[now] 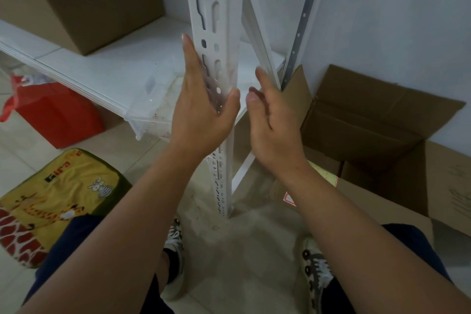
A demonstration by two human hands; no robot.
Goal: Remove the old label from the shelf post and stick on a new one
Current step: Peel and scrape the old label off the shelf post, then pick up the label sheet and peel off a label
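two hands are working at the white slotted shelf post [219,41], which is standing upright at the corner of the shelf [107,69] and running down to the floor. the left hand [204,109] is lying flat against the slotted face, fingers straight and pointing up, thumb pressing at the post's front edge; its grip is open, a pressing palm and not a pinch. something thin and see-through, with faint reddish marks, is seeming to sit on the post under and just above those fingers. whether this is the old label, its residue, or a new clear one being smoothed down is not possible to tell. the right hand [272,120] is hovering just beside the post on its other face, fingers loosely spread and holding nothing, its fingertips reaching near the shelf's side rail.

judging by the flat pressing, the step in hand is looking like rubbing or smoothing at the label patch on the post. the next move is calling for one of two things: if the film is old, a fingernail catching an edge and peeling slowly; if new, firm strokes outward to seat it.

an open cardboard box [377,120] is sitting to the right, and a red bag [58,115] is lying under the shelf.
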